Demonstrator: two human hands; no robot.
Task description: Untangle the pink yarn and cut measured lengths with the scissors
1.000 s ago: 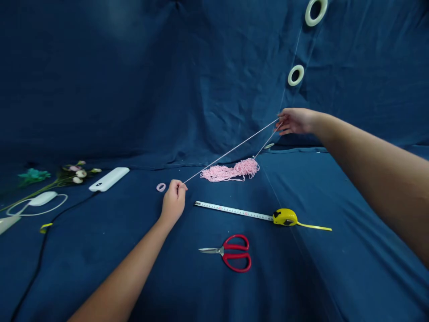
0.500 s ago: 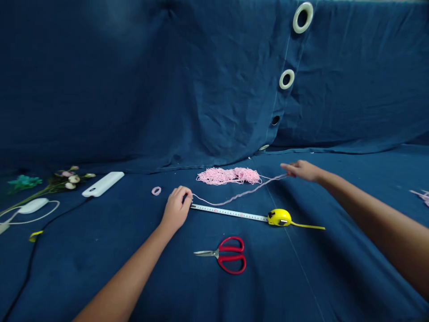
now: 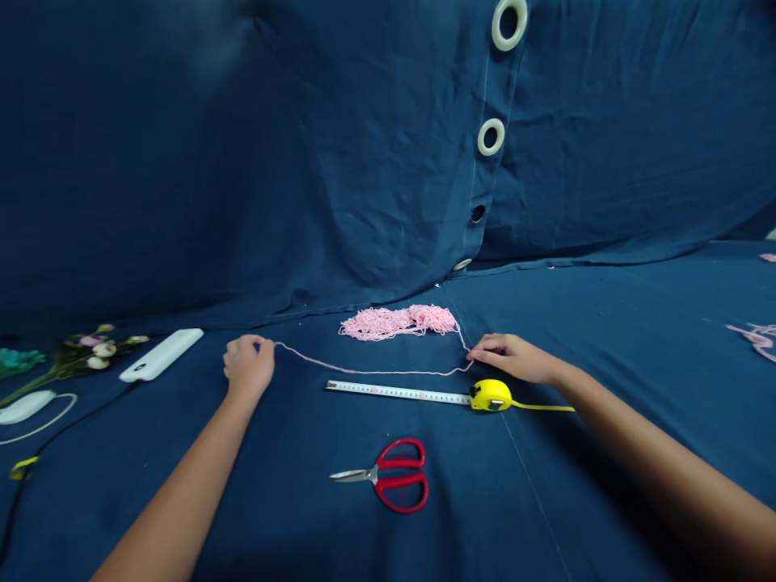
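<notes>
My left hand (image 3: 247,366) is closed, pinching one end of a thin pink string (image 3: 369,370) low over the blue cloth. My right hand (image 3: 512,356) pinches the same string further along, just above the yellow case of a tape measure (image 3: 491,395). The string runs between my hands, nearly parallel to the tape's extended blade (image 3: 397,393) and just behind it. Past my right hand it leads back into a heap of pink string (image 3: 397,321). Red-handled scissors (image 3: 388,477) lie closed in front of the tape, touched by neither hand.
Blue cloth (image 3: 546,501) covers the surface and rises as a backdrop with white eyelet rings (image 3: 491,137). At the left lie a white flat device (image 3: 161,355), artificial flowers (image 3: 90,349), a white cable (image 3: 30,408) and a black cord (image 3: 54,440). More pink string (image 3: 755,335) lies far right.
Both hands dropped from holding the string taut in the air. My right hand came down beside the tape measure case, my left moved left, and the string now lies stretched along the blade.
</notes>
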